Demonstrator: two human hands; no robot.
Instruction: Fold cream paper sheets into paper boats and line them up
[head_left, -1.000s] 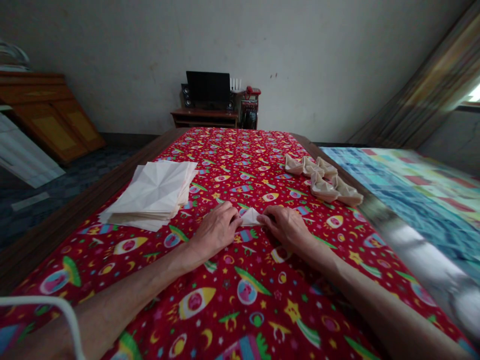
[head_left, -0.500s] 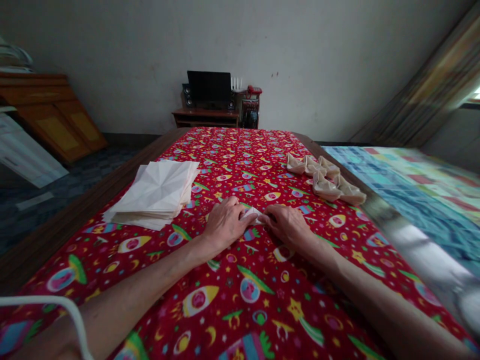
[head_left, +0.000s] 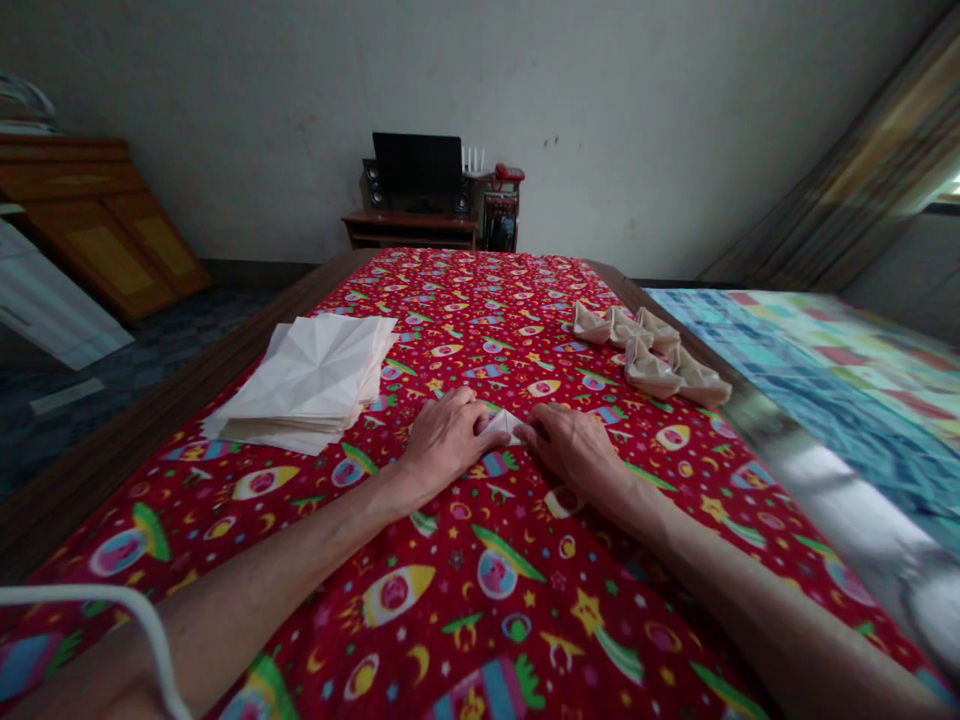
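A small folded piece of white paper (head_left: pixel 507 424) lies on the red patterned cloth (head_left: pixel 480 540), between my two hands. My left hand (head_left: pixel 448 432) is closed on its left end, the thumb stretched along the paper's near side. With fingers curled, my right hand (head_left: pixel 571 438) pinches the right end. Only the peaked middle of the paper shows; its ends are hidden under my fingers. A stack of creased white paper sheets (head_left: pixel 315 365) lies to the left of my left hand. Beyond my right hand sit several folded paper pieces (head_left: pixel 651 366), boat-like in shape.
The cloth covers a dark wooden table (head_left: pixel 247 395). A white cable (head_left: pixel 124 600) curves over my left forearm. At the far wall stand a black monitor (head_left: pixel 418 168) and a red telephone (head_left: pixel 509 174). A bed (head_left: pixel 817 380) adjoins on the right; a wooden cabinet (head_left: pixel 112 225) stands left.
My left hand has shifted a little to the right along the folded paper, its thumb now lying over it. My right hand stays at the right end. The view has tilted slightly.
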